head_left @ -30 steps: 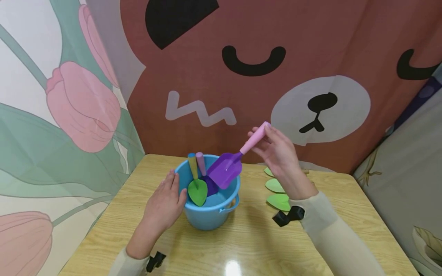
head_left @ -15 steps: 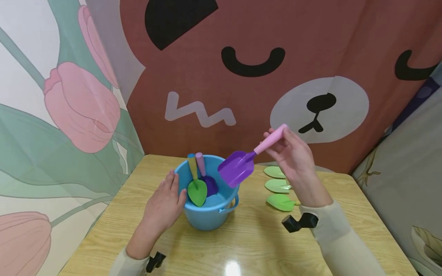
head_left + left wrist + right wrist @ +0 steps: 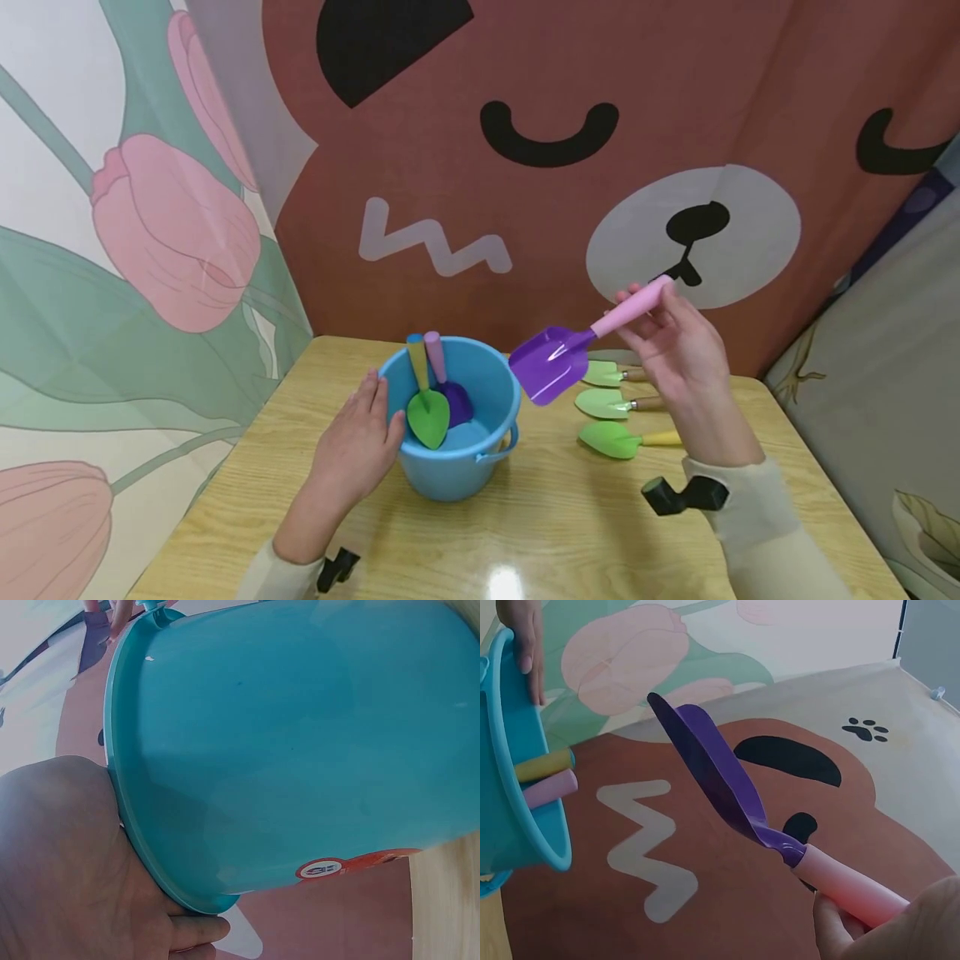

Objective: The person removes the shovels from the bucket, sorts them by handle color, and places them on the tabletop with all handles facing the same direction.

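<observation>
- Right hand (image 3: 682,354): pinching the pink handle near its end between thumb and fingers; some fingers partly hidden behind the handle, and the hand cut off at the edge of the right wrist view.
- Purple shovel (image 3: 558,358), pink-handled: raised above the worktop (image 3: 540,533), reaching leftward out of the right hand. Long axis slanting; blade toward the bucket and lower, handle end up and to the right. In the right wrist view the blade shows nearly edge-on, its hollow hard to make out.
- Left hand (image 3: 356,442): fingers straight, resting against the bucket's left rim; cut off in the left wrist view.
- Bucket (image 3: 450,479), blue: upright on the worktop between the hands. A red label (image 3: 322,868), cut short by the bucket's curve, shows in the left wrist view.
- Green trowel (image 3: 429,417), yellow-handled with blue end: inside the bucket, blade down, handle up, leaning back.
- Second purple tool (image 3: 459,404), pink-handled: beside it, blade partly covered by the green one.
- Three green-bladed trowels (image 3: 611,440): in a row right of the bucket, blades leftward; handles partly hidden behind the right hand and wrist.
</observation>
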Motion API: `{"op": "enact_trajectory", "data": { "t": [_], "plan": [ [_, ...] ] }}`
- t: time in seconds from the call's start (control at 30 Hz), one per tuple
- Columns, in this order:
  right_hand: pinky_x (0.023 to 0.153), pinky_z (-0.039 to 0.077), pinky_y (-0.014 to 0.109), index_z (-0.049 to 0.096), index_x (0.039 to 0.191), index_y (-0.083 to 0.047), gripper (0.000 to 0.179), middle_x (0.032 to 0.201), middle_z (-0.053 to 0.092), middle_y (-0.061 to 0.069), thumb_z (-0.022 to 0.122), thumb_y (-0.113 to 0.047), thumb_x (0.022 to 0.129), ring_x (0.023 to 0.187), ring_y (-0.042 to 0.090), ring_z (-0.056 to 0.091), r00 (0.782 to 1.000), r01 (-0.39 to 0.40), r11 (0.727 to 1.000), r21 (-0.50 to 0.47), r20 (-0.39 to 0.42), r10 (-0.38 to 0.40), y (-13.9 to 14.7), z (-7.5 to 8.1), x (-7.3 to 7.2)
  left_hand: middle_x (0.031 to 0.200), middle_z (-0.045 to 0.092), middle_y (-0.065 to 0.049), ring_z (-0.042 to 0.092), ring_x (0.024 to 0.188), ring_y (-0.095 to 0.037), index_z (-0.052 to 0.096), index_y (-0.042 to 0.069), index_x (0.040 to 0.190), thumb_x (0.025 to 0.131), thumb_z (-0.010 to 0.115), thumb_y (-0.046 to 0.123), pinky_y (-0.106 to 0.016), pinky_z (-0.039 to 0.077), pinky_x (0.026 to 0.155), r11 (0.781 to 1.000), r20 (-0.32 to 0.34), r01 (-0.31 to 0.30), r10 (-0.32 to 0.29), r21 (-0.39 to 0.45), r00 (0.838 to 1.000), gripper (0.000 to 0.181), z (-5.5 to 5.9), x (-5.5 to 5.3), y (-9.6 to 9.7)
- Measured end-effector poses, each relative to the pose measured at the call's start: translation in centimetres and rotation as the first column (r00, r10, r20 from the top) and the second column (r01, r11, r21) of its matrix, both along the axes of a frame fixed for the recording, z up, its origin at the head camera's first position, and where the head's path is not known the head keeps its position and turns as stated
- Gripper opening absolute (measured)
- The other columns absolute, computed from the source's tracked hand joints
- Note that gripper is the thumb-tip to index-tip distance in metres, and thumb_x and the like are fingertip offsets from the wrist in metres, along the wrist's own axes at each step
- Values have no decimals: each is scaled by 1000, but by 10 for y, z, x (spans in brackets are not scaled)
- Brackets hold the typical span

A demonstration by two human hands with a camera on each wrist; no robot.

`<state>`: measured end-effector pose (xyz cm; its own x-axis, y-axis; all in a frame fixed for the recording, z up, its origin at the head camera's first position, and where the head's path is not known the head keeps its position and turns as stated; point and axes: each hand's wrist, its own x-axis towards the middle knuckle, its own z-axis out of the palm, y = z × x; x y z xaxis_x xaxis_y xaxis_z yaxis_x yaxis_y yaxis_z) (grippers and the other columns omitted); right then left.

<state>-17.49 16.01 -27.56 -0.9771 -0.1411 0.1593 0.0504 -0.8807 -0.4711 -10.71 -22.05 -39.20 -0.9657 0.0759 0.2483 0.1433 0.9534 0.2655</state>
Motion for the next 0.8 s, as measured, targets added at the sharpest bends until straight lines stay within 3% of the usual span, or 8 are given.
{"op": "enact_trajectory", "data": {
  "t": [0.5,0.8],
  "plan": [
    [94,55,58,60,128,-1,31,110,69,23,63,-10,98,111,40,68,997,72,997,-42,23,-71,31,-5,4,163,25,-27,25,151,-41,32,-11,152,107,39,38,-54,26,121,1000,-5,6,-6,-5,1000,67,2,1,1],
    [96,51,63,57,134,-5,34,115,64,23,59,-6,100,109,42,67,998,47,992,-116,49,-42,44,-10,4,163,24,-27,24,152,-41,32,-11,153,107,39,38,-55,26,121,1000,1,1,-1,-8,1000,67,1,0,0]
  ]
}}
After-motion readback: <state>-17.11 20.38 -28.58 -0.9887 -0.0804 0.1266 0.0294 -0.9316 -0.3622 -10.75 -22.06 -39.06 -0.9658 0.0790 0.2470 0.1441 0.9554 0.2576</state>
